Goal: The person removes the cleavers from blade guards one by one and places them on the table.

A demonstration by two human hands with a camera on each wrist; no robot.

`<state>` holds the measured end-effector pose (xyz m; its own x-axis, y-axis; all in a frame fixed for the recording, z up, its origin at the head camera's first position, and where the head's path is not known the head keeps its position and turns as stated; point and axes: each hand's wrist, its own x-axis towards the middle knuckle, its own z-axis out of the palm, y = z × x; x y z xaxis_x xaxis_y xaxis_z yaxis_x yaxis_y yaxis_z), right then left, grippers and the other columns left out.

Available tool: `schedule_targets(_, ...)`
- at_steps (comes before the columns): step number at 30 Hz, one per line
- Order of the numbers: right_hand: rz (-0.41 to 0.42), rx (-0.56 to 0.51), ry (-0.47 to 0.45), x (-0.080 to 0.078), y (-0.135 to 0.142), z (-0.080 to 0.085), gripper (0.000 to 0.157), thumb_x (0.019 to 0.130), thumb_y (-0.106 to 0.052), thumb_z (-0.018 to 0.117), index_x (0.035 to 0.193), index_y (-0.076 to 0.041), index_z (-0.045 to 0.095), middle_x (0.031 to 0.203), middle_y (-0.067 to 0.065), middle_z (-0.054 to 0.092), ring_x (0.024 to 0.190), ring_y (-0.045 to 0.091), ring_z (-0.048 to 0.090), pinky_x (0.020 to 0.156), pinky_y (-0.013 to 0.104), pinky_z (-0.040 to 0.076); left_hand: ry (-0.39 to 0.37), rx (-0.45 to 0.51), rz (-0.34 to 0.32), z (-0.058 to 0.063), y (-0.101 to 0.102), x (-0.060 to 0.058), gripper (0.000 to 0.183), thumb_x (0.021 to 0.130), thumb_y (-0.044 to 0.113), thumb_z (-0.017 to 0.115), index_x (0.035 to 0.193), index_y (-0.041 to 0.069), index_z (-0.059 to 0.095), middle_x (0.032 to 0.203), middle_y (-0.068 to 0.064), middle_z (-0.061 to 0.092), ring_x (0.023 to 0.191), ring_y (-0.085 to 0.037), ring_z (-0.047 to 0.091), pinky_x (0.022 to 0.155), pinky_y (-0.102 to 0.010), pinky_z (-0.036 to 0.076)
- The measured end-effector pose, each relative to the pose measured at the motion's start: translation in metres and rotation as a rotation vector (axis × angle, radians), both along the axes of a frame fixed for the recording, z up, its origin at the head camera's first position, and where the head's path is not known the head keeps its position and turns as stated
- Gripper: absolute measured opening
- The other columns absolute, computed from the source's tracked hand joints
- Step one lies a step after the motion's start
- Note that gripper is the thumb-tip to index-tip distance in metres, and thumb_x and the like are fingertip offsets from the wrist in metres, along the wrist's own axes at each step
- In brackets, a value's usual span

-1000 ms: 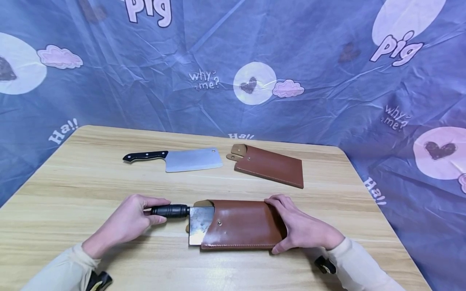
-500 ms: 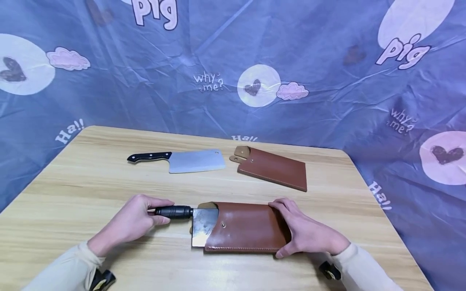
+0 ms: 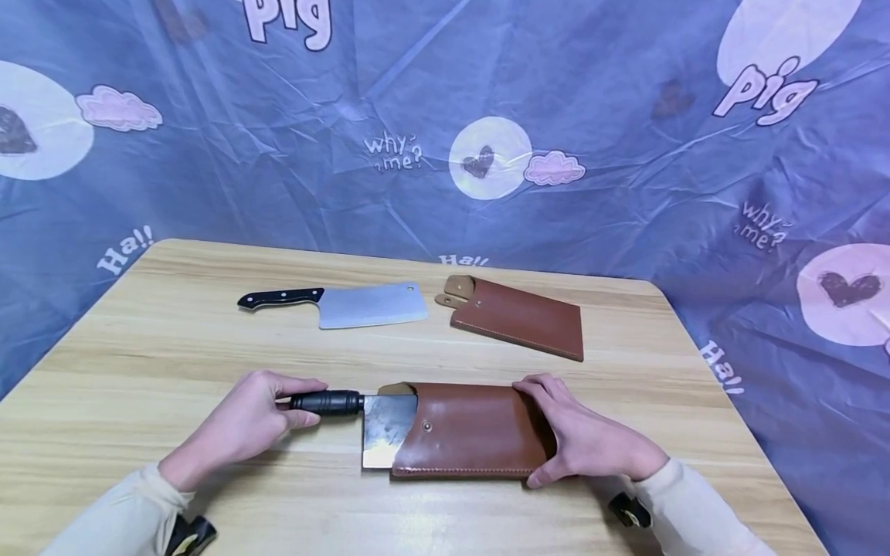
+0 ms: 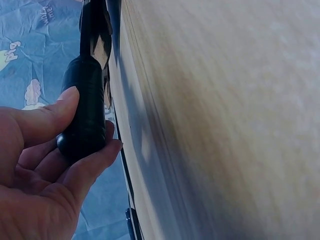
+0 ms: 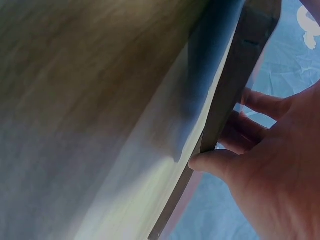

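In the head view a cleaver lies in the near part of the table, most of its blade (image 3: pixel 385 432) inside a brown leather sheath (image 3: pixel 480 432). A strip of bare metal shows at the sheath's left mouth. My left hand (image 3: pixel 243 421) holds the cleaver's black ribbed handle (image 3: pixel 325 402) between thumb and fingers; the left wrist view shows the handle's rounded end (image 4: pixel 82 135) in that grip. Spanning the sheath's right end, my right hand (image 3: pixel 598 440) grips it with the thumb on the near edge and fingers on the far edge. Its fingertips are partly hidden.
Farther back lies a second cleaver (image 3: pixel 371 306) with a riveted black handle. Right of it is another brown sheath (image 3: pixel 518 316), its tan flap and strap pointing left. The wooden table (image 3: pixel 174 332) ends at a blue printed cloth (image 3: pixel 278 185).
The held sheath has shifted very slightly to the right, baring a little more blade. Both hands keep their grips. The view itself sways a bit.
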<state>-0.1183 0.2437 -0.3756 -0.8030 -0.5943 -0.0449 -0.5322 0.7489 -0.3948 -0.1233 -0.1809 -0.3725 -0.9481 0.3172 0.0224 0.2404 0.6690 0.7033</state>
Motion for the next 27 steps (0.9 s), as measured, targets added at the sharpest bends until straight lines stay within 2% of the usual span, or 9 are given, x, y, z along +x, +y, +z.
schedule_targets(14, -0.005, -0.006, -0.011, 0.0012, 0.0016, 0.0002, 0.111, 0.047, -0.062, 0.077, 0.136, -0.014, 0.029, 0.131, -0.003, 0.025, 0.118, 0.008, 0.025, 0.092, 0.033, 0.035, -0.019, 0.004, 0.011, 0.0003, -0.0012, 0.0001, 0.041, 0.069, 0.019, 0.076, 0.108, 0.014, 0.066, 0.105, -0.007, 0.063, 0.092, -0.017, 0.057, 0.079, -0.041, 0.045)
schedule_targets(27, 0.003, -0.003, 0.006, 0.0009, 0.0045, -0.0030, 0.110, 0.048, -0.061, 0.077, 0.136, -0.014, 0.030, 0.131, -0.002, 0.025, 0.117, 0.009, 0.025, 0.092, 0.032, 0.035, -0.008, 0.007, 0.005, -0.0021, -0.0038, 0.0002, 0.040, 0.068, 0.019, 0.076, 0.106, 0.013, 0.067, 0.104, -0.006, 0.064, 0.098, -0.021, 0.056, 0.084, -0.044, 0.042)
